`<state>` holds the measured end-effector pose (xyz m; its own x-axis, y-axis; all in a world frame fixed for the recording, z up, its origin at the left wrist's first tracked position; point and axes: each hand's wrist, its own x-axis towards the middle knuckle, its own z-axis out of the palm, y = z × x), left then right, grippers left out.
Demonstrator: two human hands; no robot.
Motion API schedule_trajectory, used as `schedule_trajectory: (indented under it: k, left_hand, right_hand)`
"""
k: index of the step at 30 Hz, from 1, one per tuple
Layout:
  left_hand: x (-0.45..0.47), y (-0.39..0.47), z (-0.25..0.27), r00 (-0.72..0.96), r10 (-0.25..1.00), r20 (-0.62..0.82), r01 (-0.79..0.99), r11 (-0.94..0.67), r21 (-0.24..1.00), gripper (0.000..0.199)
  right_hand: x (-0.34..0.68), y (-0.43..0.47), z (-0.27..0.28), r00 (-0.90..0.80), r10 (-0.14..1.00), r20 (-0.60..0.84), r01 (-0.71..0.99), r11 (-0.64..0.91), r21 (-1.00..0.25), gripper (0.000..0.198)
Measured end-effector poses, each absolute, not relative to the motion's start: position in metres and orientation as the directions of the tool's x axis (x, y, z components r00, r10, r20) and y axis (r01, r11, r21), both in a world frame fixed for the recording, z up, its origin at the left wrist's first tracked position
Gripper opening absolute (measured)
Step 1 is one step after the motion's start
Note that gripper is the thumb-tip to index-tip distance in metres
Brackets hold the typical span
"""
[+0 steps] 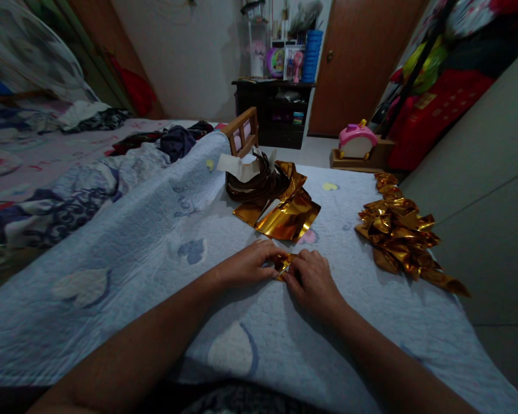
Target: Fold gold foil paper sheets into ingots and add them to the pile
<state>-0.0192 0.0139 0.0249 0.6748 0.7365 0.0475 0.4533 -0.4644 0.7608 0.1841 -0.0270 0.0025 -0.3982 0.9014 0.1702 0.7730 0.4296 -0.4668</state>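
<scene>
Between my two hands, low over the bed, is a small folded piece of gold foil paper (284, 265). My left hand (259, 261) pinches its left side, thumb and fingers closed on it. On the opposite side my right hand (313, 279) grips the same piece with bent fingers. Just beyond the hands lie flat gold foil sheets (291, 217), partly under a curled stack of dark brown-backed sheets (256, 185) with some whitish ones. To the right sits a heap of folded gold foil pieces (401, 230), several of them overlapping.
A light blue quilt (155, 310) with heart patterns covers the bed. Rumpled clothes and bedding (90, 178) lie to the left. At the far edge are a small wooden rail (244, 131) and a pink toy-like case (357, 141). A dark cabinet (271, 109) stands behind.
</scene>
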Motion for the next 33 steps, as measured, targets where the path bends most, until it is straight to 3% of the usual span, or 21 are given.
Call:
schedule_trajectory:
  k: [18, 27, 33]
  left_hand:
    - [-0.02, 0.016, 0.016, 0.684, 0.729, 0.021, 0.494, -0.484, 0.722, 0.038]
    - [-0.016, 0.011, 0.016, 0.669, 0.743, 0.028, 0.536, -0.508, 0.674, 0.031]
    - [-0.016, 0.009, 0.018, 0.652, 0.759, 0.01, 0.521, -0.457, 0.72, 0.034]
  right_hand:
    - [0.182, -0.027, 0.006, -0.369, 0.922, 0.12, 0.81, 0.382, -0.444, 0.011]
    - [0.18, -0.028, 0.01, -0.359, 0.928, 0.105, 0.825, 0.367, -0.428, 0.012]
    - [0.18, -0.028, 0.01, -0.356, 0.929, 0.104, 0.83, 0.365, -0.421, 0.011]
